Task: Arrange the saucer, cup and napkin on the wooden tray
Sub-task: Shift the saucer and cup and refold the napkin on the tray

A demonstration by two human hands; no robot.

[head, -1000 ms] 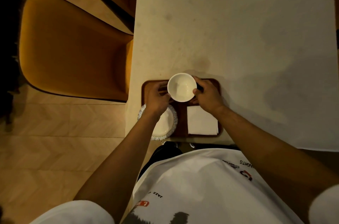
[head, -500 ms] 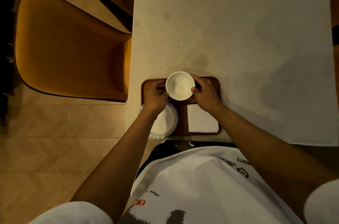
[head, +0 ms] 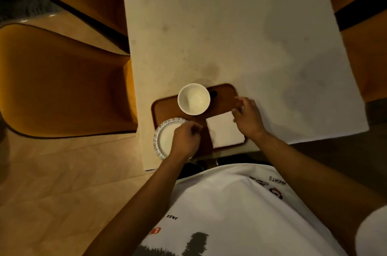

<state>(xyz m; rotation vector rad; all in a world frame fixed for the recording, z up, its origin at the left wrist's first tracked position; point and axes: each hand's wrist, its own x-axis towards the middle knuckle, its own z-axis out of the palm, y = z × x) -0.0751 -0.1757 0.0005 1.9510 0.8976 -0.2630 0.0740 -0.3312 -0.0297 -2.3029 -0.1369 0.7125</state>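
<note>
Curled loosely over the saucer [head: 166, 138], my left hand [head: 185, 140] has its fingers bent inward at the saucer's right rim, though whether they pinch the rim or only rest above it I cannot tell from here. The saucer sits at the tray's near left corner, its fluted edge hanging over the tray's rim toward me and to the left. My right hand [head: 249, 118] is half open and holds nothing; its fingertips lie at the far right corner of the napkin [head: 223, 130], which lies flat in the near right part of the tray [head: 163, 107], its edges slightly skewed to the tray's sides. Beyond both hands the cup [head: 194, 99] stands upright and empty against the tray's far edge, left of the middle, free of either hand, with a dark patch just to its right that I cannot make out. The tray itself rests on the table [head: 230, 35] near its near edge. For setting cup onto saucer, I judge the left hand the nearer one: the cup lies straight ahead of it, a little to the right, while the right hand would have to reach across the napkin.
</note>
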